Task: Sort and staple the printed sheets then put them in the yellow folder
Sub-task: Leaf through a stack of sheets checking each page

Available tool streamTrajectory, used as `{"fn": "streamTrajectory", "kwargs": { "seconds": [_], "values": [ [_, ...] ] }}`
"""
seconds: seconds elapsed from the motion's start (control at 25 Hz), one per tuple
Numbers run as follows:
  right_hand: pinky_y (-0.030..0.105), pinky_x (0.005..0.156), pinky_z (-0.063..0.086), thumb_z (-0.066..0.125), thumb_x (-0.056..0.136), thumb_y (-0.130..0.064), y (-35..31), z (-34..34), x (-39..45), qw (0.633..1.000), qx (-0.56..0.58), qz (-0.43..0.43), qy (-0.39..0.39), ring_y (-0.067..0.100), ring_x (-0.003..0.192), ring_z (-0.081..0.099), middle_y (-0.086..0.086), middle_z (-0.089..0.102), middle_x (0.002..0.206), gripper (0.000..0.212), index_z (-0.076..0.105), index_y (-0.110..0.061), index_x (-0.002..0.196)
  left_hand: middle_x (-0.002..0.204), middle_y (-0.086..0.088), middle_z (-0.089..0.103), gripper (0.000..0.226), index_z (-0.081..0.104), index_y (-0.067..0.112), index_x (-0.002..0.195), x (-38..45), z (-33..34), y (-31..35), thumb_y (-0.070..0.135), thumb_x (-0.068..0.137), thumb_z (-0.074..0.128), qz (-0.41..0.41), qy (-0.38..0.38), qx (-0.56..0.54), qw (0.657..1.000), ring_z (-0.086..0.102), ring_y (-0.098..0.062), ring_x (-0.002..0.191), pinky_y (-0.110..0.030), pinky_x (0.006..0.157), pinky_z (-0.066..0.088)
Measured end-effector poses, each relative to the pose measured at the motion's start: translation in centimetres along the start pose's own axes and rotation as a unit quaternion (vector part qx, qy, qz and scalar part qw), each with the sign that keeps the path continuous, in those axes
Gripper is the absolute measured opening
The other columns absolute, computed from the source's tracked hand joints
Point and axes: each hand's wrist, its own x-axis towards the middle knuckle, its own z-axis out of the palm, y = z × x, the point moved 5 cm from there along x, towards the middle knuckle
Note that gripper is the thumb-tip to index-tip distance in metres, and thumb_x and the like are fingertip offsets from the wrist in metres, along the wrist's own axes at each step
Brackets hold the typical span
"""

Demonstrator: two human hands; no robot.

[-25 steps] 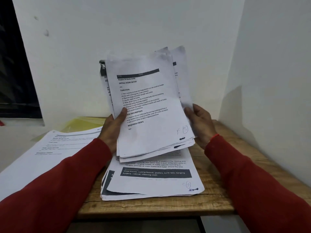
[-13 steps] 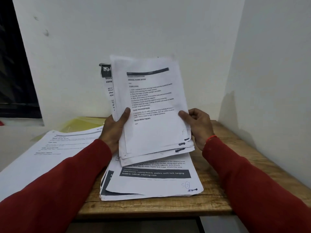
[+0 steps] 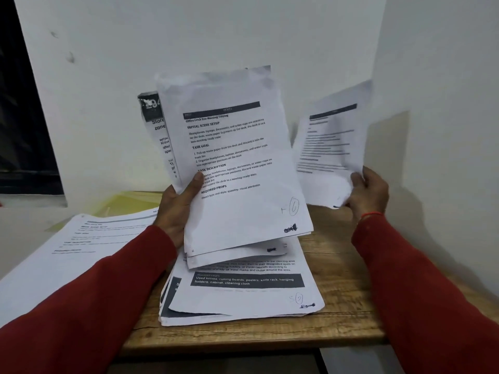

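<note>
Printed sheets sit nearest me as a loose pile (image 3: 243,298) flat on the wooden table (image 3: 337,314), its top page showing a dark band of white text. To the left of it I see another sheet (image 3: 81,247) lying flat and running off the table's edge. Above the pile, my left hand (image 3: 175,209) grips an upright bundle of sheets (image 3: 237,168) along its left edge, thumb pressed on the front page and the fingers curled behind it; the front page carries headings such as "TASK GOAL". My right hand (image 3: 367,193) holds a single sheet (image 3: 332,147) well apart from the bundle, out to the right, pinching it at its lower corner; that page is blurred, so I cannot read it. Further back, behind my left hand, what looks like the yellow folder (image 3: 127,203) lies on the table against the white wall (image 3: 189,36), mostly covered by the sheet on the left.
</note>
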Motion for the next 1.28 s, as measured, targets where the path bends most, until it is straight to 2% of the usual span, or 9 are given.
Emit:
{"fn": "streamTrajectory", "kwargs": {
  "seconds": [0.12, 0.2, 0.32, 0.44, 0.56, 0.72, 1.04, 1.16, 1.28],
  "values": [
    [0.040, 0.069, 0.052, 0.055, 0.092, -0.016, -1.4, 4.1, -2.7, 0.973, 0.119, 0.013, -0.196, 0.020, 0.079, 0.059, 0.008, 0.068, 0.092, 0.019, 0.072, -0.015, 0.102, 0.126, -0.011, 0.068, 0.033, 0.062, 0.008, 0.130, 0.0, 0.1, 0.1, 0.016, 0.097, 0.058, -0.004, -0.011, -0.024, 1.000, 0.064, -0.028, 0.119, -0.038, 0.097, 0.055],
    [0.035, 0.073, 0.049, 0.055, 0.093, -0.008, -2.1, 5.8, -4.5, 0.959, 0.130, -0.003, -0.253, 0.019, 0.080, 0.060, 0.012, 0.071, 0.096, 0.021, 0.072, -0.016, 0.102, 0.125, -0.010, 0.069, 0.031, 0.064, 0.013, 0.126, 0.1, 0.1, 0.2, 0.018, 0.096, 0.060, -0.009, -0.015, -0.033, 0.999, 0.063, -0.029, 0.120, -0.043, 0.098, 0.053],
    [0.038, 0.080, 0.052, 0.055, 0.086, -0.015, -1.6, 5.5, -4.3, 0.980, 0.096, -0.009, -0.174, 0.016, 0.083, 0.065, 0.004, 0.075, 0.095, 0.024, 0.075, -0.025, 0.095, 0.133, -0.011, 0.064, 0.039, 0.063, 0.015, 0.130, 0.5, -0.1, 0.1, 0.026, 0.093, 0.064, -0.030, -0.038, -0.076, 0.996, 0.061, -0.029, 0.123, -0.052, 0.107, 0.045],
    [0.040, 0.079, 0.059, 0.051, 0.091, -0.009, -1.1, 3.7, -3.4, 0.991, 0.082, 0.035, -0.095, 0.025, 0.092, 0.069, 0.004, 0.074, 0.096, 0.029, 0.074, -0.026, 0.098, 0.147, -0.012, 0.052, 0.077, 0.051, 0.012, 0.144, 0.9, -0.8, 0.3, 0.036, 0.077, 0.082, -0.056, -0.047, -0.137, 0.988, 0.050, -0.030, 0.135, -0.052, 0.114, 0.038],
    [0.039, 0.069, 0.057, 0.052, 0.095, -0.006, -1.2, 5.0, -4.5, 0.971, 0.120, 0.076, -0.191, 0.034, 0.089, 0.068, 0.014, 0.073, 0.100, 0.025, 0.070, -0.012, 0.111, 0.145, -0.012, 0.054, 0.075, 0.052, 0.012, 0.144, 1.2, -1.4, 0.3, 0.038, 0.079, 0.080, -0.081, -0.041, -0.120, 0.989, 0.052, -0.030, 0.133, -0.052, 0.110, 0.043],
    [0.044, 0.084, 0.056, 0.054, 0.096, 0.000, -2.8, 6.9, -7.1, 0.911, 0.220, 0.122, -0.328, 0.030, 0.091, 0.070, 0.019, 0.072, 0.107, 0.026, 0.064, -0.002, 0.120, 0.134, -0.013, 0.064, 0.044, 0.058, 0.010, 0.137, 1.4, -1.9, -1.0, 0.023, 0.095, 0.062, -0.094, 0.010, -0.074, 0.993, 0.063, -0.030, 0.121, -0.050, 0.098, 0.052],
    [0.029, 0.068, 0.056, 0.049, 0.102, -0.020, -4.2, 7.7, -10.0, 0.860, 0.254, 0.153, -0.415, 0.026, 0.086, 0.068, 0.010, 0.074, 0.096, 0.022, 0.068, -0.011, 0.104, 0.125, -0.012, 0.069, 0.037, 0.062, 0.010, 0.130, 1.0, -2.1, -2.6, 0.023, 0.095, 0.063, -0.151, 0.021, -0.010, 0.988, 0.068, -0.031, 0.112, -0.051, 0.096, 0.054],
    [0.039, 0.082, 0.057, 0.055, 0.093, -0.052, -4.0, 7.8, -10.2, 0.862, 0.205, 0.165, -0.433, 0.029, 0.100, 0.070, 0.012, 0.073, 0.112, 0.050, 0.065, -0.010, 0.118, 0.120, -0.011, 0.072, 0.035, 0.064, 0.008, 0.127, 0.8, -1.7, -2.1, 0.022, 0.095, 0.066, -0.099, 0.043, 0.035, 0.994, 0.070, -0.028, 0.108, -0.046, 0.095, 0.055],
    [0.047, 0.083, 0.059, 0.077, 0.083, -0.017, -3.5, 7.5, -9.6, 0.908, 0.184, 0.130, -0.353, 0.031, 0.089, 0.072, 0.017, 0.074, 0.104, 0.037, 0.059, -0.004, 0.113, 0.118, -0.011, 0.072, 0.036, 0.064, 0.009, 0.127, 0.3, -0.6, -1.9, 0.023, 0.094, 0.067, -0.077, 0.019, 0.046, 0.996, 0.071, -0.027, 0.105, -0.043, 0.088, 0.059]
  ]
}}
